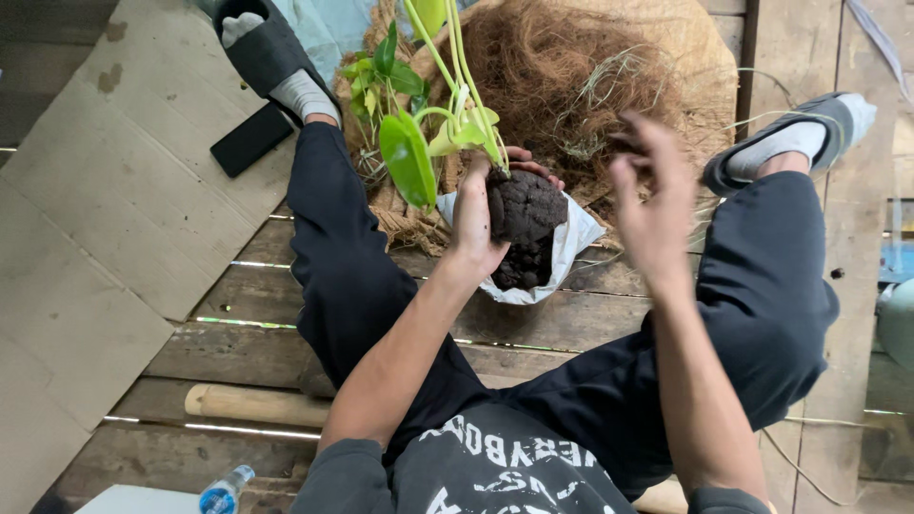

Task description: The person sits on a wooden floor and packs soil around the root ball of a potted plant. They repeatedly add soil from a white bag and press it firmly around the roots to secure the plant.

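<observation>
My left hand (476, 214) grips a dark soil root ball (526, 207) of a green leafy plant (409, 152) whose stems rise toward the camera. The ball hangs just above a white plastic bag (569, 249) holding more dark soil. My right hand (652, 205) is raised to the right of the ball, blurred, fingers spread, with a pinch of dark fibre at the fingertips. Behind both lies a pile of brown coconut fibre (571, 67) on a woven mat.
I sit on a wooden plank floor (238, 352) with legs spread, feet in dark sandals (262, 48). Cardboard sheets (105, 219) and a black phone (250, 140) lie at left. A bamboo pole (257, 405) and a water bottle (225, 493) are near my left side.
</observation>
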